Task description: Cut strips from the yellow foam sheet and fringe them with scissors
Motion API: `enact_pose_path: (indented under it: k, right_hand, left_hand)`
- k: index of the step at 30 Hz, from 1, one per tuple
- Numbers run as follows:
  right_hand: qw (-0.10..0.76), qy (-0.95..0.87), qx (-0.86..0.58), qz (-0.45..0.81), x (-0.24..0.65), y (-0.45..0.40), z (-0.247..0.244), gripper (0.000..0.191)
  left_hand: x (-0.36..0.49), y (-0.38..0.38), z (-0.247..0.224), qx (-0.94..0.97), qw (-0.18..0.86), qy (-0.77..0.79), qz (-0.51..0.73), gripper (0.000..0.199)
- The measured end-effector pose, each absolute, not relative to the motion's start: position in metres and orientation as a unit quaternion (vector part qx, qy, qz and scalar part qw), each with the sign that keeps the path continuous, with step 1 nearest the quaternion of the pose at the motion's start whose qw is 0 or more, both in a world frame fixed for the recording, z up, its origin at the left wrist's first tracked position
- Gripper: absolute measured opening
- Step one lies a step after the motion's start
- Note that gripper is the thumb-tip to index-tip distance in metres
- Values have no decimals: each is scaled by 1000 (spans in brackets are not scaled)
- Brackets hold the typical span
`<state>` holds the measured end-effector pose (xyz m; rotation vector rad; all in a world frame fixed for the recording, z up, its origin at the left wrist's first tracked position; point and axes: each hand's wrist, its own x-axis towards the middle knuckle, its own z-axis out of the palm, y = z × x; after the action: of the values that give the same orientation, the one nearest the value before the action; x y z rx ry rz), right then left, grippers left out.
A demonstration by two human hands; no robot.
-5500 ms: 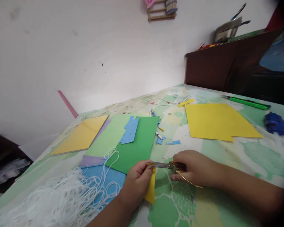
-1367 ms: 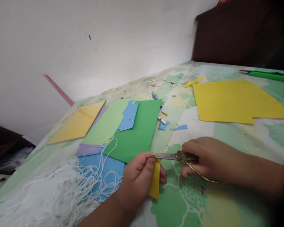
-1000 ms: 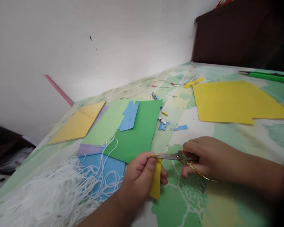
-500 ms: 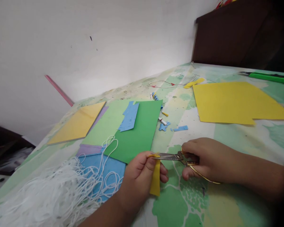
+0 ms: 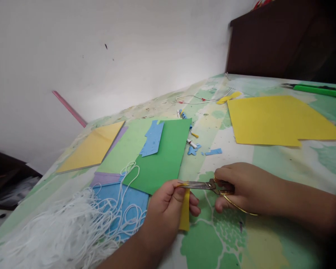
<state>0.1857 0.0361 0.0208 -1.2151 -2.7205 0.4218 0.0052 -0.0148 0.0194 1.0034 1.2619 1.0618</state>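
My left hand (image 5: 168, 209) pinches a small yellow paper piece (image 5: 185, 213), most of it hidden behind the thumb and fingers. Metal scissors (image 5: 201, 185) with gold handles are held in my right hand (image 5: 240, 190), its fingers wrapped round the loops. The blades point left and meet the paper's top edge at my left fingertips; they look nearly closed. Beyond my left hand lies a dark green sheet (image 5: 170, 160) with a cut blue piece (image 5: 153, 140) on it.
Tangled white string (image 5: 58, 228) covers the lower left, partly over a blue sheet (image 5: 117, 198). A large yellow sheet (image 5: 274, 119) lies at the right, with a green cutter (image 5: 316, 89) behind it. Blue scraps (image 5: 213, 151) lie mid-table. An orange-yellow pad (image 5: 92, 147) sits left.
The scissor blades have closed a little on the yellow paper. Both hands stay in nearly the same place, and the view has shifted slightly.
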Motion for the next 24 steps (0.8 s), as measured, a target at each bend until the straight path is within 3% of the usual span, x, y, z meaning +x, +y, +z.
enact_pose_path:
  k: [8,24]
  right_hand:
    - [74,-901,-405,137,185,39,19,40]
    - [72,-906,-392,139,185,38,16,41]
  left_hand:
    - [11,-13,20,383,553,549,495,7]
    - [7,-13,21,410,562,561,449,13]
